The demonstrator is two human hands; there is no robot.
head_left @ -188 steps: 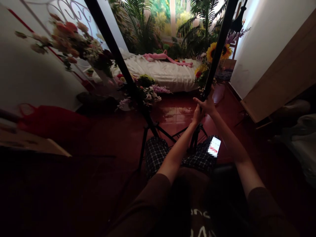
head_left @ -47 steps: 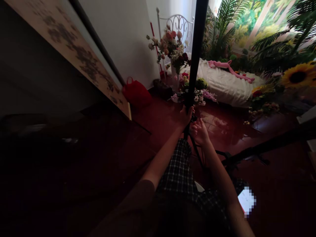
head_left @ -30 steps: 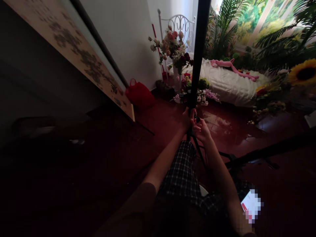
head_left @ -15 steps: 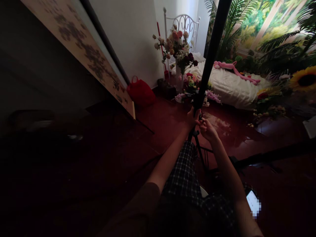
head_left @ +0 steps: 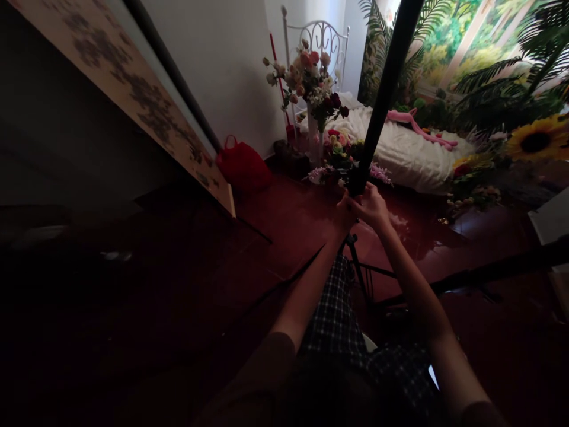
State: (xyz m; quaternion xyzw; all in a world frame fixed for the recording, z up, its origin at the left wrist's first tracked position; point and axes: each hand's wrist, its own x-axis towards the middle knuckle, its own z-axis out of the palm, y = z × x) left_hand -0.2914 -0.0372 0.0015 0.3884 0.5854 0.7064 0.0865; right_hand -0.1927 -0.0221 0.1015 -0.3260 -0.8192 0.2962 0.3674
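A black stand pole (head_left: 381,110) rises from between my knees toward the upper right, with thin dark legs low down. My left hand (head_left: 345,209) is wrapped round the pole just under a dark collar. Against the pole's right side, at about the same height, my right hand (head_left: 372,207) has its fingers closed round the collar area. The two hands touch or nearly touch. Small parts under the fingers are hidden.
A floral panel (head_left: 164,112) leans at left beside a red bag (head_left: 244,165). Flowers in a vase (head_left: 315,127) stand before a white bed (head_left: 413,157) with a pink toy (head_left: 418,126). Another black pole (head_left: 502,270) crosses at right. A sunflower (head_left: 536,142) is far right.
My right hand has moved up from a small part below the collar onto the pole beside my left hand. The view has shifted slightly. The phone at lower right is now mostly hidden.
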